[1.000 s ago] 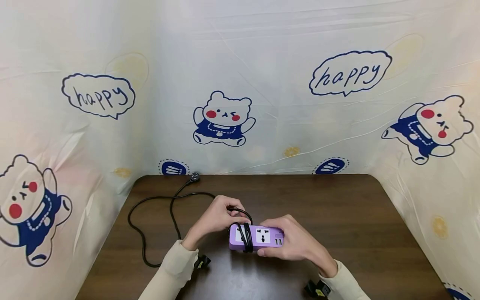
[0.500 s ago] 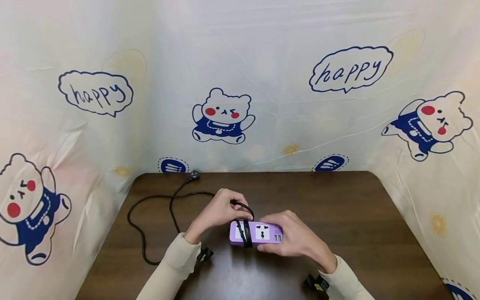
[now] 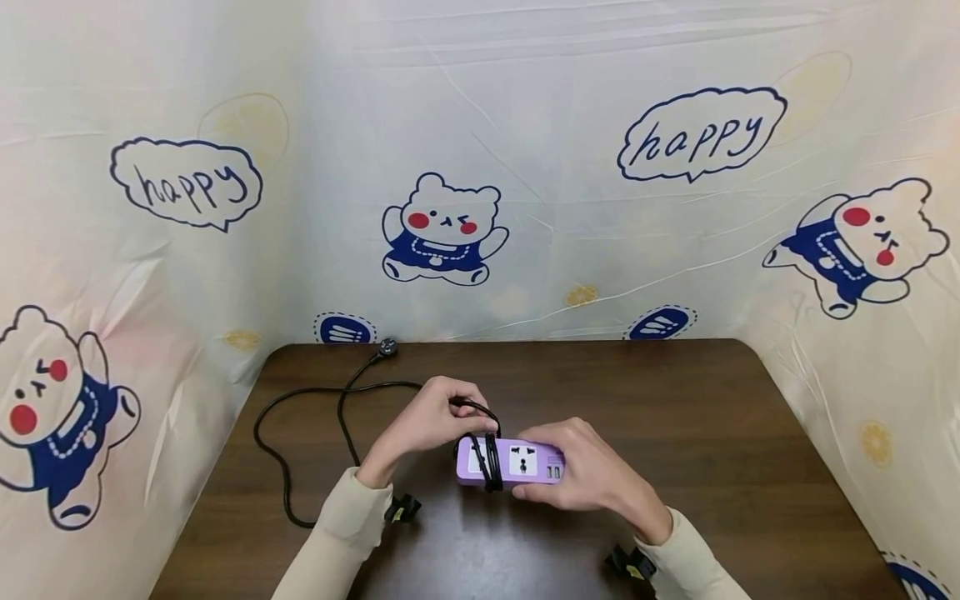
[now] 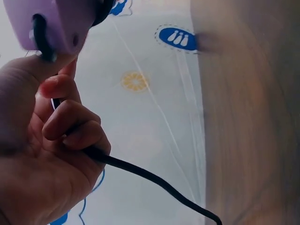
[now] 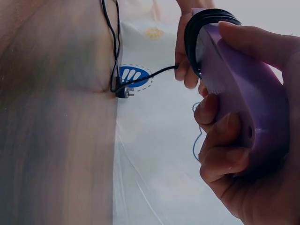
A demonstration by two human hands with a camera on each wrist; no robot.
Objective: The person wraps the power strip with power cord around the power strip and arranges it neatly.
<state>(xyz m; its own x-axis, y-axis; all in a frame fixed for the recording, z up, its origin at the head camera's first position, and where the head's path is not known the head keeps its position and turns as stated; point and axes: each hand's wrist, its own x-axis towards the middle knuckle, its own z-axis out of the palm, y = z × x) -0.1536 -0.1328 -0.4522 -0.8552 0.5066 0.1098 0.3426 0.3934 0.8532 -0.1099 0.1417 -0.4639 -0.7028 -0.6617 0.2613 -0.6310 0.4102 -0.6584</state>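
Note:
A purple power strip (image 3: 512, 472) with white sockets is held above the table by my right hand (image 3: 588, 467), thumb on the near side and fingers round the far side. Several turns of its black cord (image 3: 492, 463) wrap around the strip's left part. My left hand (image 3: 438, 415) grips the cord just behind the strip's left end. In the left wrist view, curled fingers (image 4: 77, 124) enclose the black cord, which runs out below them. The right wrist view shows the strip's purple underside (image 5: 243, 93) in my right hand, with the wound cord at its far end.
The loose cord (image 3: 288, 467) makes a wide loop on the left of the brown table (image 3: 675, 417). Its plug (image 3: 387, 348) lies at the table's back edge. A printed curtain (image 3: 555, 167) encloses the back and sides.
The left hand rises with the cord, then shifts slightly left. The strip and right hand sit slightly higher in view, though the head view has also tilted a little. The number of cord turns looks unchanged.

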